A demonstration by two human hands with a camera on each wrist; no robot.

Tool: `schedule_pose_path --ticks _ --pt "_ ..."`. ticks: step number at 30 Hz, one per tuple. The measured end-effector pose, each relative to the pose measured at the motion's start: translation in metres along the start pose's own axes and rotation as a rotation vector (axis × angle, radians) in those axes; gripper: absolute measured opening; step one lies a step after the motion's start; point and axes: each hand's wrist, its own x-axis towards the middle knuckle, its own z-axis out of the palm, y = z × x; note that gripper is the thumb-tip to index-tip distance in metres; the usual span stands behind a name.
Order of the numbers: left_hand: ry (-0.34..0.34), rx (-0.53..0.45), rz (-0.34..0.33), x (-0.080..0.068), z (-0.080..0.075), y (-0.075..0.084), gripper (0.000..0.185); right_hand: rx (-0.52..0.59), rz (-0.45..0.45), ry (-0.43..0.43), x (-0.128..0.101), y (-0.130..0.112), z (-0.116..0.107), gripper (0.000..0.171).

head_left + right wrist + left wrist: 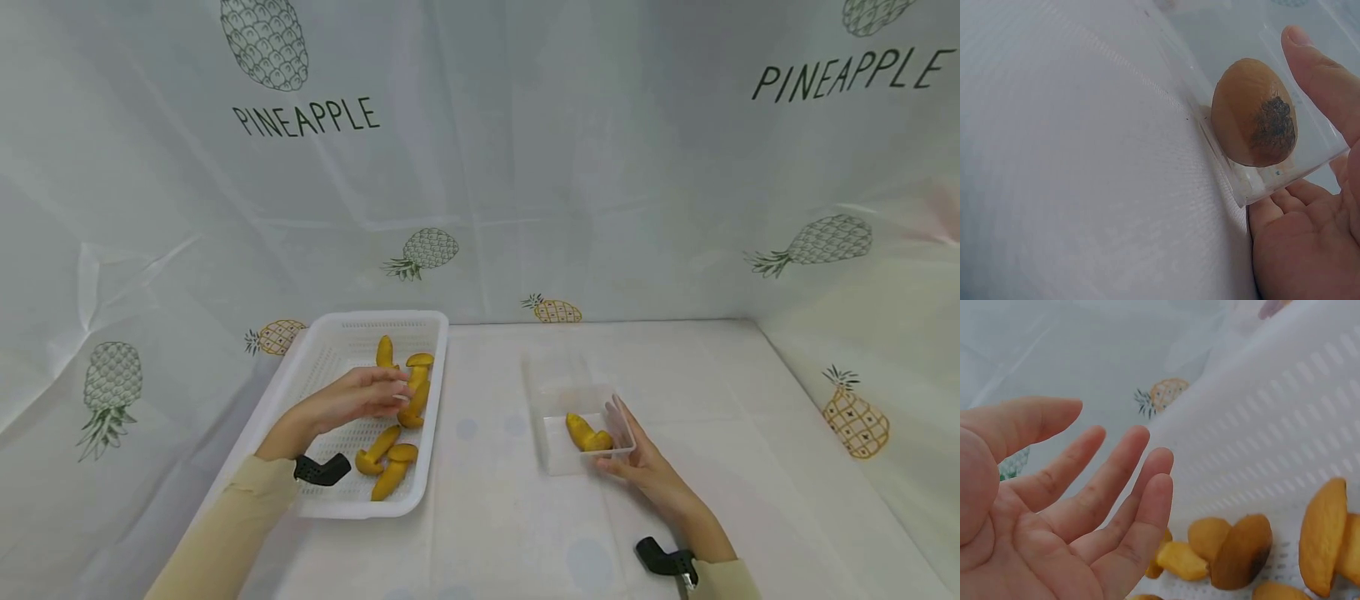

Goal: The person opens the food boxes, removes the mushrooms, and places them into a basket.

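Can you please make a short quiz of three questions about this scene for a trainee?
1. True or false: the left hand grips a mushroom.
2. Where does the right hand rest? A) in the basket B) against the clear box C) flat on the table
3. How many mushrooms lie in the clear box?

Key:
1. False: its fingers are straight and spread above the mushrooms in the basket, holding nothing.
2. B: the fingers and palm touch the near right corner of the box.
3. One yellow mushroom.
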Motion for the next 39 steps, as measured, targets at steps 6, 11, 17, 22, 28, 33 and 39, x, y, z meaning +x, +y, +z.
schedule_pose_path --ticks 6,11,17,22,28,33,39 --pt "-0.035 0.011 0.009 0.017 0.008 0.013 0.045 -0.018 -0.002 0.005 -0.001 0.0 -0.001 0.105" --pt "-0.05 0.028 0.007 0.032 0.019 0.026 0.044 -0.01 -0.004 0.0 -0.001 0.001 -0.002 0.104" --pt "-0.08 0.038 -0.008 0.055 0.04 0.044 0.039 0.001 -0.007 0.001 -0.002 0.0 -0.002 0.104" --pt "-0.145 0.037 0.027 0.077 0.056 0.053 0.036 0.031 -0.015 -0.013 -0.002 -0.001 -0.001 0.104" --pt "-0.185 0.007 0.06 0.102 0.08 0.063 0.035 0.063 -0.016 -0.029 -0.001 -0.001 0.0 0.104" --pt "-0.229 -0.048 0.107 0.123 0.1 0.065 0.034 0.049 -0.003 -0.018 0.0 0.001 0.0 0.105" --pt "-0.3 -0.023 0.16 0.148 0.126 0.059 0.035 0.012 -0.007 -0.002 0.002 0.002 -0.001 0.103"
